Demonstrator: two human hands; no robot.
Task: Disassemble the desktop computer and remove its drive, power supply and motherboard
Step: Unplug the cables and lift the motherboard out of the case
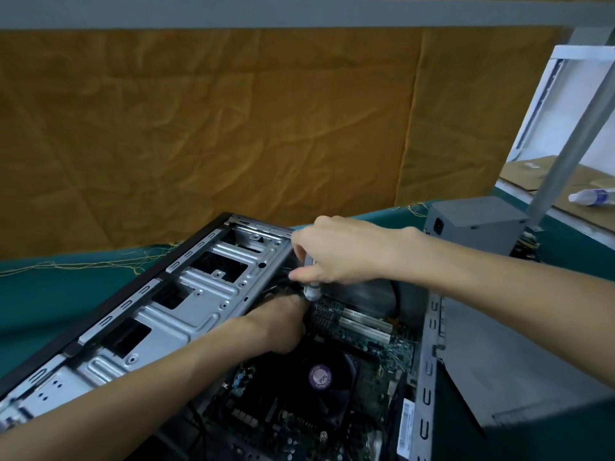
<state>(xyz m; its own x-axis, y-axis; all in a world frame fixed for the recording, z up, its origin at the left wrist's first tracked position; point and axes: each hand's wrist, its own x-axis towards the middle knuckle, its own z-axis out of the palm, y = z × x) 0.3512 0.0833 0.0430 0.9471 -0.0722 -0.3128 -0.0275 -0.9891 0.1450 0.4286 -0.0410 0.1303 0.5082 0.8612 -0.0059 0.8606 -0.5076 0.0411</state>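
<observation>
An open desktop computer case (pixel 186 304) lies on its side on the green cloth. Inside it sits the motherboard (pixel 366 341) with white slots and a black CPU fan (pixel 321 377) bearing a purple sticker. My right hand (pixel 336 251) grips the grey handle of a screwdriver (pixel 312 287), which points down into the case near its drive-bay wall. My left hand (pixel 283 322) reaches into the case just below the screwdriver's tip; its fingers are hidden among the cables. A grey power supply (pixel 476 227) stands outside the case at the back right.
A grey side panel (pixel 499 371) lies to the right of the case. The green cloth (pixel 50 294) covers the table, with an orange-brown cloth behind. At far right stand a slanted metal post (pixel 565 144), cardboard and a white tube (pixel 592 196).
</observation>
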